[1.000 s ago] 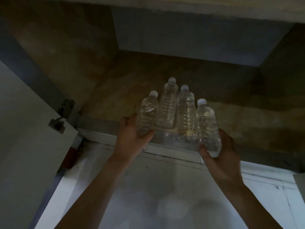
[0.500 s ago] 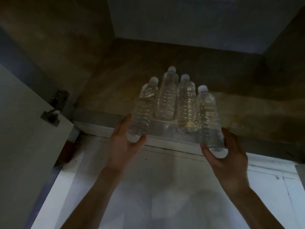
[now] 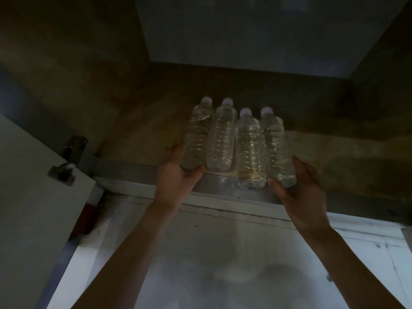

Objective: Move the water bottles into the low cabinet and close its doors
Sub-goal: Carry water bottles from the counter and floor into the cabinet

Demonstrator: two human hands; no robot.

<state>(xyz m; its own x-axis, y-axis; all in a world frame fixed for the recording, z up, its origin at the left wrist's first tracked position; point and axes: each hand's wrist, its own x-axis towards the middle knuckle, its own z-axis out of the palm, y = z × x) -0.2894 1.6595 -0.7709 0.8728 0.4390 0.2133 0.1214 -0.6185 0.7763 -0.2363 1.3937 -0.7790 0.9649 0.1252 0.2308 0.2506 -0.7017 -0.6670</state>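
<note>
My left hand is wrapped round the base of the leftmost bottle, thumb in front and fingers behind, pinching it low; my right hand cups the base of the rightmost bottle the same way, thumb tip pressed to its lower front. Both bottles stand with their long axes running away from me, white caps toward the back of the cabinet; the grips sit at the near ends, so I judge that any push sends them base-first deeper in.

Between those two stand the second bottle and the third bottle, unheld; all four look to touch or nearly touch side by side in one row. The third bottle's base seems to sit on the metal sill at the cabinet's front edge, and the outer two are just at that edge as well; I cannot tell whether the held ones are resting or lifted slightly.

Beyond the caps the cabinet floor lies bare and open to the back wall, with room to both sides; I judge the row should go further in so the doors clear it. The left door stands open, its hinge near my left hand; the right door is hardly in view.
</note>
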